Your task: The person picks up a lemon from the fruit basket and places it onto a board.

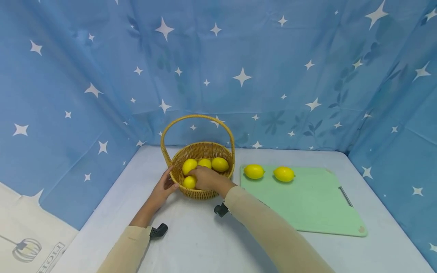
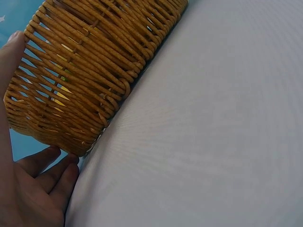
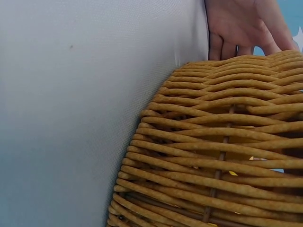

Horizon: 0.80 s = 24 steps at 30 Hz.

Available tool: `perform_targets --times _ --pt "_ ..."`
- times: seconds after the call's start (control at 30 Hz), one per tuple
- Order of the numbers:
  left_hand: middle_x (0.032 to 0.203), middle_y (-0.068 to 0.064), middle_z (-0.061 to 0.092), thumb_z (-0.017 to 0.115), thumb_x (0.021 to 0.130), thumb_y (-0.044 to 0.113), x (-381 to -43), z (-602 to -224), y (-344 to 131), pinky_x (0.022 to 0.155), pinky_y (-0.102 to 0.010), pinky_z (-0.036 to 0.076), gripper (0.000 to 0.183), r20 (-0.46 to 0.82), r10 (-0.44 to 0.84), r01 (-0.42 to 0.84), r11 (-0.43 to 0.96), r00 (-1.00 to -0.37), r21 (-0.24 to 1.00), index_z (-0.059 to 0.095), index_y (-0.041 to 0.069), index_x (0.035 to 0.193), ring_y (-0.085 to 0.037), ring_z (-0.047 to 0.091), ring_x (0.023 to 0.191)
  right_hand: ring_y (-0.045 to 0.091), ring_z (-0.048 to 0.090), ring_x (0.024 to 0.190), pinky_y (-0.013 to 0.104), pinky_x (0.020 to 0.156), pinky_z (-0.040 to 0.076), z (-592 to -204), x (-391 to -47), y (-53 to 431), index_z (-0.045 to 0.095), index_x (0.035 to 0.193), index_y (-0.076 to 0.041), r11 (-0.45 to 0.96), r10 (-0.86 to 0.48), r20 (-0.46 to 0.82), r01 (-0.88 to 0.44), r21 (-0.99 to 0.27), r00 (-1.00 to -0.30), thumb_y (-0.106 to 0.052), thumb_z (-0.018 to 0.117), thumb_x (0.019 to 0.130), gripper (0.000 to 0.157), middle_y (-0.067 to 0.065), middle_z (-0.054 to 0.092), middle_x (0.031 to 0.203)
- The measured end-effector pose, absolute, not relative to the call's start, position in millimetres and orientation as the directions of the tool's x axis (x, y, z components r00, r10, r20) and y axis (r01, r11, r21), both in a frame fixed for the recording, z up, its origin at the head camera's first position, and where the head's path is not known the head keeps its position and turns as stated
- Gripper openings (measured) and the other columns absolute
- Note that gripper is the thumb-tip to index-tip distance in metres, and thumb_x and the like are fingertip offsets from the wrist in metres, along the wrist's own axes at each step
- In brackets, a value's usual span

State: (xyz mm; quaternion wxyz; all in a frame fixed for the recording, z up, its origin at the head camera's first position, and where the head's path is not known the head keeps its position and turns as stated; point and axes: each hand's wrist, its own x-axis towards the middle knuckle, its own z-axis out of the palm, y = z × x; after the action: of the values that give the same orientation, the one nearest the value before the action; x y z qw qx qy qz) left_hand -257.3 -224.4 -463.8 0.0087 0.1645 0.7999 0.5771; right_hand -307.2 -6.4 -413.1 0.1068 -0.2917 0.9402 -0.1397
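Observation:
A wicker basket with a tall arched handle stands on the table, with several yellow lemons inside. My left hand holds the basket's left side, its thumb at the front and the fingers round the outer wall. The left wrist view shows those fingers against the weave near the base. My right hand reaches over the front rim into the basket, among the lemons. A front lemon lies beside its fingers. The fingertips are mostly hidden, so whether they grip a lemon is unclear.
To the right of the basket, a light green cutting board lies on the white table. Two lemons rest near its back edge, a left one and a right one. A blue star-patterned curtain hangs behind.

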Motion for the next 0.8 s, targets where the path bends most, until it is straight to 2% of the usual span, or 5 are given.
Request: perform_targets --times 0.17,0.3,0.53,0.8 --pt "0.153 -0.031 0.021 0.059 0.099 0.016 -254.0 -457.0 -222.7 0.109 -0.054 0.031 0.076 0.184 0.283 0.265 0.281 -0.941 0.922 0.011 0.013 0.158 -0.046 0.034 0.134 0.017 0.050 0.123 0.038 0.105 0.041 -412.0 -306.5 -6.6 0.056 0.138 -0.021 0.805 -0.564 -0.121 -0.511 -0.301 -0.817 -0.036 0.061 0.096 0.044 0.000 0.056 0.133" --pt "0.153 -0.030 0.022 0.060 0.099 0.019 -253.1 -457.2 -223.3 0.109 -0.053 0.031 0.076 0.174 0.283 0.255 0.282 -0.943 0.925 0.012 0.015 0.158 -0.046 0.033 0.135 0.018 0.052 0.120 0.038 0.102 0.043 -412.7 -306.3 -7.4 0.055 0.137 -0.017 0.816 -0.554 -0.140 -0.501 -0.289 -0.821 -0.038 0.061 0.095 0.047 0.002 0.056 0.131" --pt "0.154 -0.030 0.021 0.058 0.099 0.013 -255.5 -460.5 -223.6 0.109 -0.053 0.031 0.075 0.178 0.285 0.260 0.284 -0.942 0.923 0.012 0.015 0.158 -0.045 0.034 0.135 0.017 0.054 0.118 0.035 0.100 0.045 -410.3 -304.6 -5.7 0.054 0.137 -0.014 0.833 -0.533 -0.151 -0.484 -0.268 -0.833 -0.031 0.068 0.091 0.052 0.002 0.056 0.130" --pt "0.153 -0.030 0.022 0.058 0.099 0.014 -255.1 -460.1 -225.3 0.109 -0.054 0.030 0.075 0.177 0.291 0.262 0.286 -0.940 0.922 0.011 0.016 0.158 -0.046 0.034 0.135 0.018 0.056 0.112 0.037 0.096 0.048 -405.7 -302.9 1.0 0.052 0.138 -0.012 0.838 -0.527 -0.113 -0.494 -0.232 -0.842 -0.041 0.071 0.087 0.061 0.003 0.056 0.128"
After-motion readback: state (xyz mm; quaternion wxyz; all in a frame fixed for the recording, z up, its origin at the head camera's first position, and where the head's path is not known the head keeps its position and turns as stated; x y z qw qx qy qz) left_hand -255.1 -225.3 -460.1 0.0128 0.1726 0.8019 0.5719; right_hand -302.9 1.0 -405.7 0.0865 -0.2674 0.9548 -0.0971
